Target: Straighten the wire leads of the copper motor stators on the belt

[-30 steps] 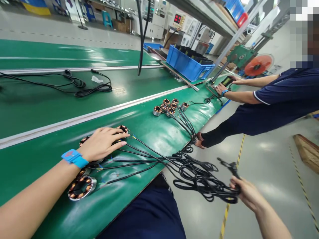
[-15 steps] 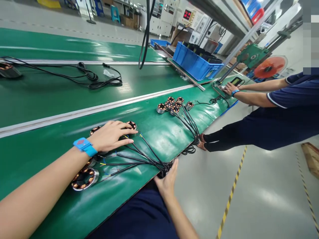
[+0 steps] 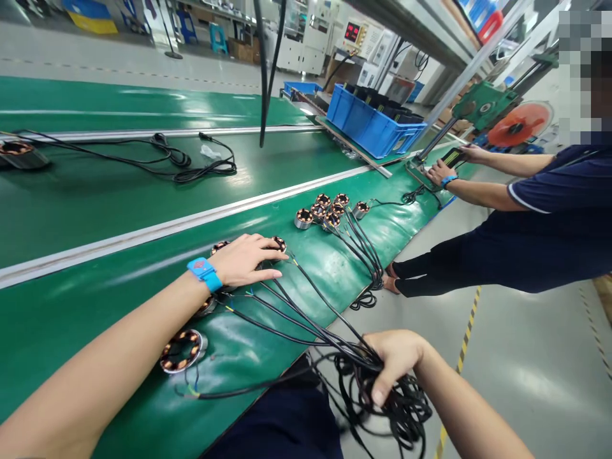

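Note:
My right hand (image 3: 394,360) is closed around a bundle of black cables (image 3: 358,350), with their coiled lengths hanging below it past the table's front edge. The cables run across to motor stators, metal rings with copper windings. My left hand (image 3: 246,260), wearing a blue wrist strap (image 3: 204,274), lies with fingers stretched out over a group of these stators and hides most of them. One stator (image 3: 278,244) shows beyond its fingertips, another (image 3: 206,306) beneath the wrist. Apart from them, a stator (image 3: 183,352) with its own cable sits nearer the table edge.
More stators (image 3: 318,213) with cables lie farther along the green table (image 3: 268,306). A co-worker's hands (image 3: 442,172) hold a black part by a green press (image 3: 488,102). Behind stands a blue crate (image 3: 373,124). A black cable (image 3: 264,83) hangs overhead.
My right hand has lifted the cable bundle away from the table edge, to the right. My left hand and the stators under it have shifted right, leaving one stator behind.

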A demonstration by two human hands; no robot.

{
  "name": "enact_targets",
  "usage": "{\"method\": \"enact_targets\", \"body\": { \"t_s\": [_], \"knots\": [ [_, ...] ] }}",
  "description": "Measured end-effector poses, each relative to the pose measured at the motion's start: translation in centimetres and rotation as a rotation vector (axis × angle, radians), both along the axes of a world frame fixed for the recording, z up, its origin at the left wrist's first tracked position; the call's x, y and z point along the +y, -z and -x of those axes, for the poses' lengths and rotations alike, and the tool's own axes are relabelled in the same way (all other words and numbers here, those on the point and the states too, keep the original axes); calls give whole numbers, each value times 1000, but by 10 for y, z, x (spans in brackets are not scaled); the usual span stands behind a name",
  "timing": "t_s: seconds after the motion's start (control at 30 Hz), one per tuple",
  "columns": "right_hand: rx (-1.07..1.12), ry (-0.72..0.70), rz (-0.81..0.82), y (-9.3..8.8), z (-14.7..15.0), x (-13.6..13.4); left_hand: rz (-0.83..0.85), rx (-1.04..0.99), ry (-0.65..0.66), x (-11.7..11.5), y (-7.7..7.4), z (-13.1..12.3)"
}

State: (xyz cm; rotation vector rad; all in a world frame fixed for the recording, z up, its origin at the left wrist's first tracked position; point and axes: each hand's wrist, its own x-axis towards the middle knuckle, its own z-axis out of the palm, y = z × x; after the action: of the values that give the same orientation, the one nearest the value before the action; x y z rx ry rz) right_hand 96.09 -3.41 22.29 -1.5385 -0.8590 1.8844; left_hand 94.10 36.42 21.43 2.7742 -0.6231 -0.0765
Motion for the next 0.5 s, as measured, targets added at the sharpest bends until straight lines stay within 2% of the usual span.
{"method": "enact_targets", "body": {
  "t_s": [0.03,0.1,0.2,0.27,0.33,0.4,0.43,0.5],
  "knots": [
    [86,-10,10,-5,-6,0,1,-2,25,-5,0,-10],
    [190,-27,20,-3,-15,-1,8,-8,76,-13,1,-32],
    [180,27,24,17,-28,-9,36,-49,149,-23,7,-70],
    [-8,114,-4,35,-36,-21,62,-97,190,-29,8,-96],
    [-309,335,-43,54,-38,-37,107,-136,204,-30,0,-111],
    [-595,657,-86,78,-30,-53,162,-173,152,-24,-19,-103],
    [-709,814,-114,93,-21,-59,174,-193,106,-18,-31,-88],
    [-937,985,-240,131,4,-62,134,-233,-23,-5,-50,-35]
  ]
}}
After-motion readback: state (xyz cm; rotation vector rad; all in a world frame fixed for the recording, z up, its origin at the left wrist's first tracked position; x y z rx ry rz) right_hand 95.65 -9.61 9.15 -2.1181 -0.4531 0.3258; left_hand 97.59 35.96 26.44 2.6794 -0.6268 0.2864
